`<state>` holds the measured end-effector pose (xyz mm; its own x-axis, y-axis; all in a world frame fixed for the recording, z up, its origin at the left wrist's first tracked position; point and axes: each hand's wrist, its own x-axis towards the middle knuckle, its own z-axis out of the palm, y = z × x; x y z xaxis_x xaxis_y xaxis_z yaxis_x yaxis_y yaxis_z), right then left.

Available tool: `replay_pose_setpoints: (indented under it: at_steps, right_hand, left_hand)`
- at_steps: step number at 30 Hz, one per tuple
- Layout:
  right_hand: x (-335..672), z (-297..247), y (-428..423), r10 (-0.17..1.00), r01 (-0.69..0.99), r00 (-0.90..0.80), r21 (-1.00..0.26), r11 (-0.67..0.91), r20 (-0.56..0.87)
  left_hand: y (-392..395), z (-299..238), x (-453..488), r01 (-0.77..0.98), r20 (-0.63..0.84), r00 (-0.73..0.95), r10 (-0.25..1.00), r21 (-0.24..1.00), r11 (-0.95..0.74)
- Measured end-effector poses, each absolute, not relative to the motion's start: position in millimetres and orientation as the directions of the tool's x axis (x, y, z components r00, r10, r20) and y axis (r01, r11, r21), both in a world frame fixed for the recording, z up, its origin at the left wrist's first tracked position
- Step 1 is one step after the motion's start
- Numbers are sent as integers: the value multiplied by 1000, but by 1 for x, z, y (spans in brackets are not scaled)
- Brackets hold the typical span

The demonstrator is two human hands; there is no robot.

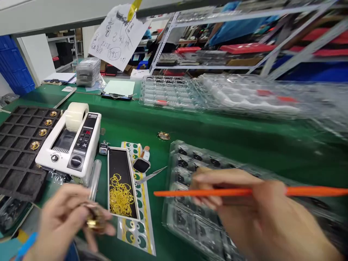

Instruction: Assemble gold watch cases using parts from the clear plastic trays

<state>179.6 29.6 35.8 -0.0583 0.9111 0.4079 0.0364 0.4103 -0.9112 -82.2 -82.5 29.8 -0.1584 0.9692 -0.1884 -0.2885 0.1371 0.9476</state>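
My left hand [63, 214], blurred, grips a gold watch case [94, 222] near the lower left, beside a long box [121, 170] with many thin yellow rings [121, 199]. On the right, my right hand [261, 210] is closed around a long orange stick [174, 193], its tapered end pointing right. This hand is above a clear plastic tray [168, 217] with dark round parts in its pockets. Whether its fingertips also pinch something from the tray, I cannot tell. Another gold watch part [164, 136] lies on the green mat above the tray.
A white tape dispenser [94, 134] stands left, next to a black compartment tray [19, 152] with several gold cases. Tweezers [152, 175], a smartwatch [141, 165] and a sticker sheet [149, 232] lie mid-table. Clear trays [168, 90] line the back, below a hanging paper [116, 40].
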Motion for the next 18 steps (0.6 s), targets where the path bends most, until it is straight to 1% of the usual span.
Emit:
replay_pose_setpoints:
  at_steps: [1, 2, 3, 6, 9, 11, 15, 16, 18]
  right_hand:
    - [176, 36, 23, 891, 0, -111, -897, 442, 439]
    - [173, 36, 17, 866, -23, -167, -880, 474, 470]
    - [170, 36, 12, 842, -26, -217, -865, 501, 494]
    - [159, 33, 3, 822, 92, -311, -846, 525, 477]
    - [149, 25, 2, 844, 203, -286, -831, 517, 455]
    - [145, 19, 4, 839, 210, -257, -819, 534, 481]
    - [145, 12, 8, 810, 180, -276, -800, 572, 517]
    - [146, 10, 8, 794, 178, -298, -787, 591, 529]
    - [150, 5, 9, 731, 180, -395, -733, 655, 556]
  left_hand:
    - [-72, 27, -63, -366, -190, -18, 982, 915, 170]
    - [-60, 24, -49, -422, -156, 77, 985, 890, 174]
    - [-48, 22, -39, -458, -154, 98, 983, 870, 182]
    - [-21, 14, -30, -518, -151, 59, 987, 840, 160]
    - [-15, 7, -34, -542, -102, 45, 994, 833, 110]
    - [-17, 2, -35, -538, -58, 37, 998, 840, 69]
    - [-19, -3, -35, -516, -24, 13, 1000, 856, 27]
    - [-19, -4, -36, -516, -22, 12, 1000, 856, 25]
    - [-18, -3, -37, -519, -24, 19, 1000, 854, 31]
